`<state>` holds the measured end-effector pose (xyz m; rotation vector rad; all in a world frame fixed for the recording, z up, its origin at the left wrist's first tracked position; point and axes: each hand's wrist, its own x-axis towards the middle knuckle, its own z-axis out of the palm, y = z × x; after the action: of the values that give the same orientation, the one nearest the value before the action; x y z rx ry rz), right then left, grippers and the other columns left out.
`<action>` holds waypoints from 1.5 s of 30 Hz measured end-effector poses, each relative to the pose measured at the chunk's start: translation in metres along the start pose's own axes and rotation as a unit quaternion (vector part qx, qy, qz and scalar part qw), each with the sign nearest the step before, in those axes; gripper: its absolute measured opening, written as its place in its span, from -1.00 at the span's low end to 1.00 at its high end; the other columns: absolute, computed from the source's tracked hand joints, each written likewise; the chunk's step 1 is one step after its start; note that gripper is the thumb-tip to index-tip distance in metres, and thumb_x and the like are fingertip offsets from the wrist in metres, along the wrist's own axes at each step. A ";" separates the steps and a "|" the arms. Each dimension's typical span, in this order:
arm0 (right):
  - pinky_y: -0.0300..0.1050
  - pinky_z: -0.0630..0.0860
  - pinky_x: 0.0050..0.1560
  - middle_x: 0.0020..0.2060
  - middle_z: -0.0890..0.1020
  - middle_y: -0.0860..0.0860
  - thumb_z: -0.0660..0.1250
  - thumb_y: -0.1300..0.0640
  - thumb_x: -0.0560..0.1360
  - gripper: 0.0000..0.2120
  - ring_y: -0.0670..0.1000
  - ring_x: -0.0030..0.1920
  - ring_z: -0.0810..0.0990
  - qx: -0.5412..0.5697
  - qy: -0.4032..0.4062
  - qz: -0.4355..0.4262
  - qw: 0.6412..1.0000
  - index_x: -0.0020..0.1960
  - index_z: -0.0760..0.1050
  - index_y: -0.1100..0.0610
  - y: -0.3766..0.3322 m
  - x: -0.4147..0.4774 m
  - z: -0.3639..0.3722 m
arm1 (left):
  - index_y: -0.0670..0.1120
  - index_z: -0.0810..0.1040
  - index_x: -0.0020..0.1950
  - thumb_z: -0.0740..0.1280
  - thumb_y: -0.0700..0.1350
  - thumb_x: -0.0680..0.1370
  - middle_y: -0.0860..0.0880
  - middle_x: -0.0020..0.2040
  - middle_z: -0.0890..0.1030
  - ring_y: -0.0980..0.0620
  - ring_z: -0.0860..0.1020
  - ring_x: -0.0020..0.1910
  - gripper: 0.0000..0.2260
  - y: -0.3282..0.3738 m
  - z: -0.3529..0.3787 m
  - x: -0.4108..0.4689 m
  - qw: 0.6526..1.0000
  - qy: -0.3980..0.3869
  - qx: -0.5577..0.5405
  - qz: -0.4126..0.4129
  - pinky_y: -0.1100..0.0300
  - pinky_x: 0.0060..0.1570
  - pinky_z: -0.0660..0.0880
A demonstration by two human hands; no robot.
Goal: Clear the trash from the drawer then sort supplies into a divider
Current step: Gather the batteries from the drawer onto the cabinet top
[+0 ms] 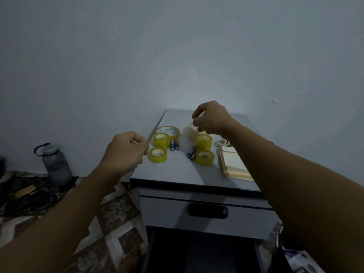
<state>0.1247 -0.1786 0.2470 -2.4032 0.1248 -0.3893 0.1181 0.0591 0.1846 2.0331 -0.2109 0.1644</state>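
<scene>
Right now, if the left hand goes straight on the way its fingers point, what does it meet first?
Probably the front-left yellow tape roll, near the left edge of the cabinet top, just right of the left hand. The hand's height above the top is unclear.

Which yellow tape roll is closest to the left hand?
The front-left roll, just beside the left hand; the others sit farther back or right.

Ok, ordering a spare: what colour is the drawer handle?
The drawer handle is black; head view.
</scene>
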 end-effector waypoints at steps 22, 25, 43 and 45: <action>0.04 0.60 0.10 -0.04 0.66 0.03 0.50 0.05 0.24 -0.56 0.06 -0.01 0.65 0.084 -0.252 0.222 0.938 0.10 0.53 -0.01 0.188 -0.290 0.139 | 0.17 0.32 0.44 0.46 0.05 0.50 0.01 0.23 0.50 0.12 0.56 0.03 -0.44 -0.150 0.094 -0.198 0.866 -0.460 0.129 -0.147 0.36 -0.15 0.50; -0.07 0.58 0.12 0.09 0.62 0.02 0.54 0.04 0.22 -0.41 0.04 0.06 0.63 0.046 -0.276 0.238 0.930 0.23 0.48 -0.03 0.212 -0.308 0.169 | 0.12 0.27 0.51 0.53 0.07 0.36 -0.05 0.41 0.42 0.06 0.48 0.23 -0.22 -0.177 0.117 -0.215 0.842 -0.483 0.181 -0.160 0.25 0.17 0.49; -0.07 0.36 0.38 0.39 0.31 0.04 0.41 -0.06 0.49 -0.49 0.18 0.30 0.41 -0.101 -0.288 0.082 0.949 0.41 0.42 -0.10 0.243 -0.319 0.227 | 0.04 0.51 0.14 0.47 0.04 0.38 -0.04 0.22 0.49 -0.06 0.50 0.18 -0.64 -0.216 0.165 -0.228 0.870 -0.387 0.298 -0.063 0.25 -0.02 0.35; -0.08 0.35 0.36 0.36 0.33 0.05 0.37 0.00 0.50 -0.54 0.18 0.27 0.40 -0.104 -0.276 0.077 0.952 0.39 0.44 -0.10 0.243 -0.320 0.229 | 0.05 0.55 0.12 0.44 0.00 0.42 -0.04 0.18 0.47 -0.05 0.50 0.18 -0.71 -0.218 0.166 -0.226 0.876 -0.377 0.294 -0.059 0.28 -0.05 0.32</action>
<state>-0.1051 -0.1584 -0.1547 -2.5917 0.1015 0.3908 -0.0504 0.0255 -0.1263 2.6226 -0.5722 -0.7485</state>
